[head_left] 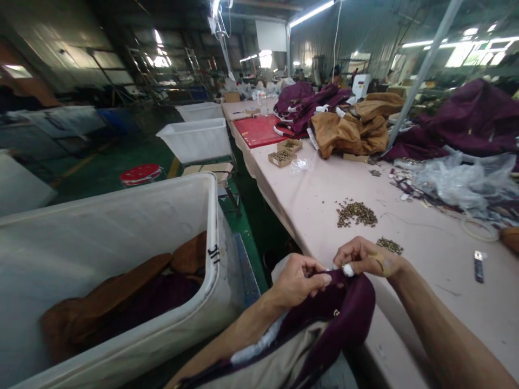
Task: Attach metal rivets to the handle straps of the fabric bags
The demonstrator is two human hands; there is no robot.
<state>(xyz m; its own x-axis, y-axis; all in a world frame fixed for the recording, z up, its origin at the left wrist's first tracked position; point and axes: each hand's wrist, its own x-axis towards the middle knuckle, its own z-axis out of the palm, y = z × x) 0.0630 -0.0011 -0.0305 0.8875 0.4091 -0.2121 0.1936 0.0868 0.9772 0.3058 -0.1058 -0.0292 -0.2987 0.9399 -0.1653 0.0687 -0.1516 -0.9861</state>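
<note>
We see matt purple cloth (359, 310), shiny brass-like metal pieces (362, 214), a smooth plastic bin (121, 213), and crinkled, glossy clear plastic sheeting (462, 181).

Tbl (292, 200) w/ sm. metal pcs (360, 212)

With our left hand (298, 278) and right hand (363, 258) we pinch the edge of a purple piece (359, 305) with beige lining (279, 354). Just beyond our right hand lie a small pile (390, 246) and a larger pile (359, 214) of metal bits on the table (425, 281); left of our left hand stands a white bin (121, 227).
</note>
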